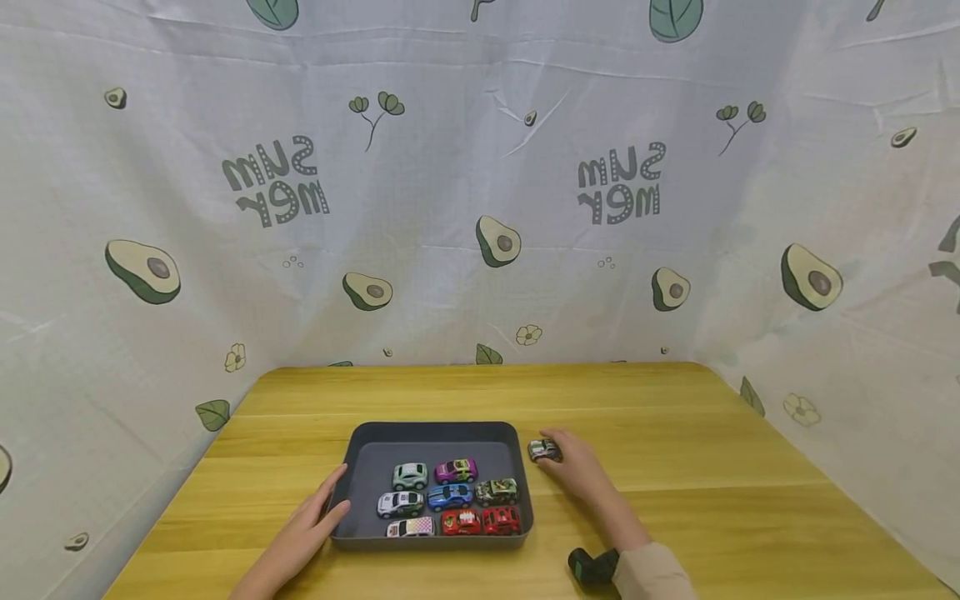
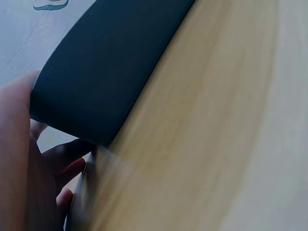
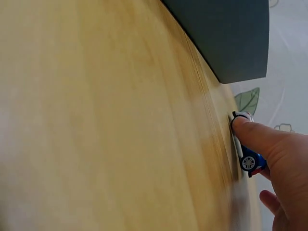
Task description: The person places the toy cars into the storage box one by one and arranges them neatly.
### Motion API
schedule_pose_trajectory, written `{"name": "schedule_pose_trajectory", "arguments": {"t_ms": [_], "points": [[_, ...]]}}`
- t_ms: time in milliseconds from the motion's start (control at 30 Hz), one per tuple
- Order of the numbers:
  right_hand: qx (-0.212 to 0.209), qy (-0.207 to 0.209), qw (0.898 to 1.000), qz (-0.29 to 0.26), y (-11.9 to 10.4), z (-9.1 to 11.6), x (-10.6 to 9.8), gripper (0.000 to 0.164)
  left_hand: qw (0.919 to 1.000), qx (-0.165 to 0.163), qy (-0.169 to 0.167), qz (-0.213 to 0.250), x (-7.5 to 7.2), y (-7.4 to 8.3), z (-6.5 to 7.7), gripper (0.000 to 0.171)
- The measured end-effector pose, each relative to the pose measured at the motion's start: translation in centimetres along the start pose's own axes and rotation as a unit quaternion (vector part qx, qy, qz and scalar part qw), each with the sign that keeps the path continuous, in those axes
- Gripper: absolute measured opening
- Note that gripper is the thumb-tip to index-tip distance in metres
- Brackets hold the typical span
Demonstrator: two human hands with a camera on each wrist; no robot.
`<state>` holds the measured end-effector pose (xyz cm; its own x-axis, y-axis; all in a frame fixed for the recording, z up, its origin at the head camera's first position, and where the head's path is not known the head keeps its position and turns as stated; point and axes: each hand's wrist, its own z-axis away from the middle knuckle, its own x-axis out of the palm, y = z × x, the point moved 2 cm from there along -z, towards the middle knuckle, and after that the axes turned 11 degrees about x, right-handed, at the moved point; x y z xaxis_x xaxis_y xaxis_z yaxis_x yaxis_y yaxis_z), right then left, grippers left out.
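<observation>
A dark grey tray [image 1: 431, 542] holds several small toy cars, including a purple car [image 1: 456, 472], a blue car [image 1: 450, 497] and a camouflage car [image 1: 497, 492]. My left hand [image 1: 308, 521] grips the tray at its left side near the front corner, thumb at the rim and fingers along the side wall. Just right of the tray, my right hand [image 1: 577, 467] pinches a small toy car [image 1: 542, 450] between thumb and fingers, close over the tabletop. In the right wrist view this car [image 3: 247, 162] shows blue and white bodywork; the fingers partly hide it.
Under everything is a yellow wood-grain table [image 1: 675, 467]. A black object [image 1: 591, 567] lies beside the right sleeve [image 1: 651, 573]. A white curtain [image 1: 442, 167] printed with avocados surrounds the table at the back and sides.
</observation>
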<state>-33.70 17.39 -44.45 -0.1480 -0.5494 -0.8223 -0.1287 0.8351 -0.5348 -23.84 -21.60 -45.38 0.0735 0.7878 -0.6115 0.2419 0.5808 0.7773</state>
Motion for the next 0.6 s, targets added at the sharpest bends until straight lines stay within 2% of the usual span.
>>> {"name": "schedule_pose_trajectory", "arguments": {"t_ms": [200,600], "points": [[0.001,-0.018,1.0,-0.013,0.12,-0.11,0.14,0.043,1.0,0.001,0.002,0.0,-0.02,-0.1,-0.02,0.062],[0.014,-0.02,0.999,-0.02,0.44,-0.33,0.35,0.037,1.0,-0.002,0.0,0.001,-0.05,-0.14,-0.05,0.062]]}}
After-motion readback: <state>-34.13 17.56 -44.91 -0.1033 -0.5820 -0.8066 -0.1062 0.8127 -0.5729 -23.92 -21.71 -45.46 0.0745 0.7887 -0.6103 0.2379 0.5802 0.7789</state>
